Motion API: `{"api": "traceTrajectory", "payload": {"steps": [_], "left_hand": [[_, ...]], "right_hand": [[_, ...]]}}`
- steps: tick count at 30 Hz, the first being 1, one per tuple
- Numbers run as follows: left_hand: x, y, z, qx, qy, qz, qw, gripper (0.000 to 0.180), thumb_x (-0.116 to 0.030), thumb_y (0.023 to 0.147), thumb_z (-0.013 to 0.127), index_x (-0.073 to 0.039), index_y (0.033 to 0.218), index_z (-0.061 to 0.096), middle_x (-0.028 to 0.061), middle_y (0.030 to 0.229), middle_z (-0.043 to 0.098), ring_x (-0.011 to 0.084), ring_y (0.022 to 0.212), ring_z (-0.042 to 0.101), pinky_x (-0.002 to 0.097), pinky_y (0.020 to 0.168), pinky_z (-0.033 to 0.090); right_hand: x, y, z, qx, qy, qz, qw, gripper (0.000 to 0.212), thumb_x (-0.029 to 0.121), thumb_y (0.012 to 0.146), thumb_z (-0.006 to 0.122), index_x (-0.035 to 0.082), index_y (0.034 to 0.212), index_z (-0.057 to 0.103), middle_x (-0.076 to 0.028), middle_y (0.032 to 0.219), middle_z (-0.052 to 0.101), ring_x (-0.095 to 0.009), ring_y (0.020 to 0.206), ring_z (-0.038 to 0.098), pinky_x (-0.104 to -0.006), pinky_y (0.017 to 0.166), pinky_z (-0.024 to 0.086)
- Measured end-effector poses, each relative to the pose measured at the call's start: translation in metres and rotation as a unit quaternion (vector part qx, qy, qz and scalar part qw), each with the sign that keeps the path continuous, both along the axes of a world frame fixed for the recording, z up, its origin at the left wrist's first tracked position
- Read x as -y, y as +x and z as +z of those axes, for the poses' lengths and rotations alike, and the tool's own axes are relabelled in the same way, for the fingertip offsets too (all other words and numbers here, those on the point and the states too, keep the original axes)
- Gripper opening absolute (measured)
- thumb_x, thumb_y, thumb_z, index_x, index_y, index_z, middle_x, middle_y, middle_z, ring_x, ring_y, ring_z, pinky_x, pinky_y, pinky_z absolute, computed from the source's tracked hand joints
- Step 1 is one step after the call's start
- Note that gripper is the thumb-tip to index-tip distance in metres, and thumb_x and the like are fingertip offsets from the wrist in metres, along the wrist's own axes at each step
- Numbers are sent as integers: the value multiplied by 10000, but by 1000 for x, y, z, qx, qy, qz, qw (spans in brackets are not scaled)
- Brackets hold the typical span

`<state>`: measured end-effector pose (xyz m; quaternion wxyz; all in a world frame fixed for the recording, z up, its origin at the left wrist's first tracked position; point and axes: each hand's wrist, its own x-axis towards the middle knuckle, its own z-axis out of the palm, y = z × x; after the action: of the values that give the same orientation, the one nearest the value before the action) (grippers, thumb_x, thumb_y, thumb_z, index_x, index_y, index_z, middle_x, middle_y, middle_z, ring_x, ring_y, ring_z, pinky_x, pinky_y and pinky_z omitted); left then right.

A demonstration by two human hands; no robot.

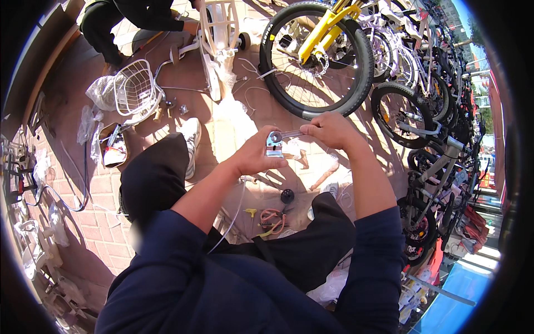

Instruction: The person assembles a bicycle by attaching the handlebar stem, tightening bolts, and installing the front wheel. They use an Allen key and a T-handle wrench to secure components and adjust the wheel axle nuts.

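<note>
In front of my chest, my left hand (253, 152) is closed around a small shiny metal bracket (274, 150). The bracket has a round fitting near its top and a dark slot in its face. My right hand (335, 132) pinches the far end of a slim silver wrench (291, 133). Its other end meets the round fitting on the bracket; how it seats there is too small to tell. Below the hands, on the paving between my legs, are a black ball-shaped piece (287, 196), a yellow-handled tool (250, 214) and a coil of pinkish cord (272, 216).
A bicycle's front wheel (267, 67) with a yellow fork stands just beyond my hands. Many parked bicycles (411, 111) line the right. At left lie a white wire basket (135, 89) and an open box (114, 149). Another person (147, 14) crouches at the far left by a white frame.
</note>
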<state>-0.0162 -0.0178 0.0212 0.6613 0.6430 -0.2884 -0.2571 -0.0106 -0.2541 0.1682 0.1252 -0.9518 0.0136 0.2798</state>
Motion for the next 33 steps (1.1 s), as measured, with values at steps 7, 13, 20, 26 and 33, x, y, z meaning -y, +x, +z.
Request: {"api": "traceTrajectory", "payload": {"steps": [7, 13, 20, 26, 33], "left_hand": [[8, -3, 33, -19, 136, 5, 991, 745, -276, 700, 892, -34, 1274, 483, 131, 1035, 647, 211, 911, 652, 358, 828, 543], [10, -8, 26, -12, 142, 56, 988, 674, -241, 704, 850, -26, 1234, 494, 132, 972, 657, 219, 866, 656, 363, 804, 543], [12, -13, 32, -33, 145, 65, 987, 647, -241, 715, 839, -24, 1212, 487, 134, 958, 658, 220, 867, 665, 364, 802, 551], [11, -12, 29, -19, 127, 71, 989, 632, -254, 717, 812, -12, 1195, 476, 158, 948, 651, 262, 885, 669, 376, 810, 546], [10, -3, 22, -18, 96, 21, 995, 685, -354, 733, 842, -19, 1212, 484, 197, 1073, 621, 326, 962, 646, 405, 889, 511]], "right_hand": [[5, 29, -18, -93, -19, 77, 992, 430, 440, 962, 625, 30, 915, 747, -192, 889, 704, -382, 862, 665, -461, 760, 506], [-3, -25, -26, 76, 8, 72, 994, 400, 415, 1011, 542, 50, 902, 662, -180, 928, 686, -409, 925, 646, -501, 802, 495], [-34, -68, -38, 71, -50, -69, 994, 442, 437, 1047, 472, 60, 933, 674, -181, 912, 713, -407, 916, 680, -523, 803, 519], [-93, -104, -34, 65, -32, -266, 961, 493, 421, 1055, 426, 39, 1042, 737, -235, 979, 722, -436, 950, 680, -540, 871, 503], [-63, -115, -45, 165, -10, -264, 950, 561, 442, 1052, 407, 1, 906, 721, -255, 855, 693, -452, 838, 659, -529, 788, 485]]}}
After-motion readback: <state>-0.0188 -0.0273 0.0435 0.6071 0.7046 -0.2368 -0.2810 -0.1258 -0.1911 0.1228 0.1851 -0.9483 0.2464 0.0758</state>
